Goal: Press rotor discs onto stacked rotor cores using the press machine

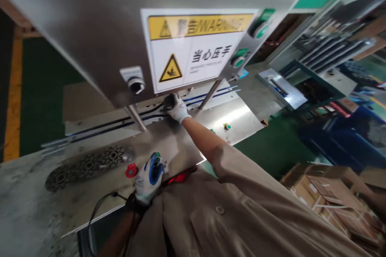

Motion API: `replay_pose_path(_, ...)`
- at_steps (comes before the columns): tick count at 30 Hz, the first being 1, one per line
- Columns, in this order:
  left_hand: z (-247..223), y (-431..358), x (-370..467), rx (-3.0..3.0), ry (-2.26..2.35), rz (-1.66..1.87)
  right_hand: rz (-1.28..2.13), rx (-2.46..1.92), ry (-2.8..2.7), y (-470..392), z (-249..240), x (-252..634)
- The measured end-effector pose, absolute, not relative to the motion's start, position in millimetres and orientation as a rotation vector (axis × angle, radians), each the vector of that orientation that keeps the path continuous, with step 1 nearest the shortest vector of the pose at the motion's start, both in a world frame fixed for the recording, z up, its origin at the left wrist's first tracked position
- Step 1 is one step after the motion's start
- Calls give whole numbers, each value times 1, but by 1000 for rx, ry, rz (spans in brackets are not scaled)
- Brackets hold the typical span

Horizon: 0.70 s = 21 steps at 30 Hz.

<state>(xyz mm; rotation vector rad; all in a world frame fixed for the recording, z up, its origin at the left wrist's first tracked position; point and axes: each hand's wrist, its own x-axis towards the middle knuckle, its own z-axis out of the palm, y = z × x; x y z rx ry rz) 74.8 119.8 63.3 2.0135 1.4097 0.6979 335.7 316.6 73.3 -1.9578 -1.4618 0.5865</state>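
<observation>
My right hand (178,110), in a white glove, reaches under the front edge of the steel machine housing (105,40). Its fingers are wrapped round a dark round part (169,103) at the blue-edged rails. My left hand (150,177), in a white glove with blue on the fingers, is at a green button (157,157) on the steel bench top, fingers curled, and whether it holds anything is hidden. Left of that hand is a red button (131,170). Several toothed metal wheels (89,164) lie in a row on the bench at the left.
Two steel posts, the nearer one (136,118) at the left, stand between housing and bench. Another green button (227,127) sits to the right. A black cable (97,209) hangs by my left wrist. Cardboard boxes (328,196) are at the lower right.
</observation>
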Motion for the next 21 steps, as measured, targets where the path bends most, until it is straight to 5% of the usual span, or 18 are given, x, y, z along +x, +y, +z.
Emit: replay_pose_path(21, 20, 114, 49, 2279, 1373, 606, 668, -2213, -760, 321, 89, 279)
